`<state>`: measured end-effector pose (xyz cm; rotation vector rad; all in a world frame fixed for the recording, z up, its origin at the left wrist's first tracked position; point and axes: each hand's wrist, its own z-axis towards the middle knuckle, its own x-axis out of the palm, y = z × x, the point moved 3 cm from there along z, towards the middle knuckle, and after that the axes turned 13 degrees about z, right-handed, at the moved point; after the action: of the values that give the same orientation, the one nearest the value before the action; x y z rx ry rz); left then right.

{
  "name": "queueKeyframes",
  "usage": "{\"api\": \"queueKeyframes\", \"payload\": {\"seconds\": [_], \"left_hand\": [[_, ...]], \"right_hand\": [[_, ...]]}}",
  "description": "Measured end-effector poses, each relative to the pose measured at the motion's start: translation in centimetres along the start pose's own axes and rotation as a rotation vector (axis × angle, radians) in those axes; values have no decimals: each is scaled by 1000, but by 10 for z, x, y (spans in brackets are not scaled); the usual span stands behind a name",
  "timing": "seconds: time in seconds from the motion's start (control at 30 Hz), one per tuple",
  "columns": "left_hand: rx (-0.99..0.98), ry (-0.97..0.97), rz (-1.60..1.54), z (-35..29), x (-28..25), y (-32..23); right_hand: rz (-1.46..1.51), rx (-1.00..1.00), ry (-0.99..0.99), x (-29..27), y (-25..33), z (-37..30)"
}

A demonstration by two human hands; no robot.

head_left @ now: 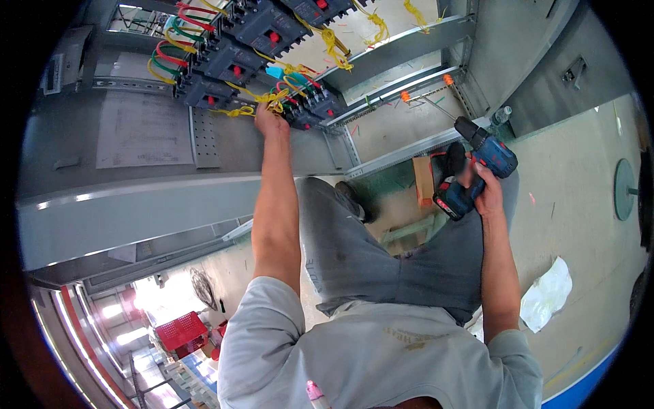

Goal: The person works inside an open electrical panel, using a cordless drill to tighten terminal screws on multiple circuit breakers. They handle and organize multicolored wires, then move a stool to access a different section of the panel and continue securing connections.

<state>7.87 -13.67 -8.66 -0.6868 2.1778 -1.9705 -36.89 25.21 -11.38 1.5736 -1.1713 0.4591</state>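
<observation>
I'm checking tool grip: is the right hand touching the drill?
Touching. The head view shows the right hand closed around the drill at its handle.

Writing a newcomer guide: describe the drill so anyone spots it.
Find the grey trousers, then the right hand over their right side. It grips the drill: pistol-shaped, blue and black, with a long bit, unlike the orange-brown box nearby.

drill (497, 159): matt plastic | trousers (436, 278): cloth | cabinet (150, 215): smooth metal
</observation>
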Motion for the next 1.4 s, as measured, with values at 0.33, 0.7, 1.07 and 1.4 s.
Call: {"api": "queueKeyframes", "payload": {"seconds": [0.33, 0.7, 1.07, 1.4], "left_hand": [[-346, 372, 333, 33, 14, -23], [-314, 267, 85, 12, 20, -7], [-189, 315, 100, 12, 12, -11], [764, 101, 1666, -59, 58, -78]], "right_hand": [[-32, 9, -6, 12, -12, 9], [-101, 46, 25, 5, -21, 9], [-133, 49, 45, 7, -23, 11], [-130, 23, 80, 16, -19, 7]]}}
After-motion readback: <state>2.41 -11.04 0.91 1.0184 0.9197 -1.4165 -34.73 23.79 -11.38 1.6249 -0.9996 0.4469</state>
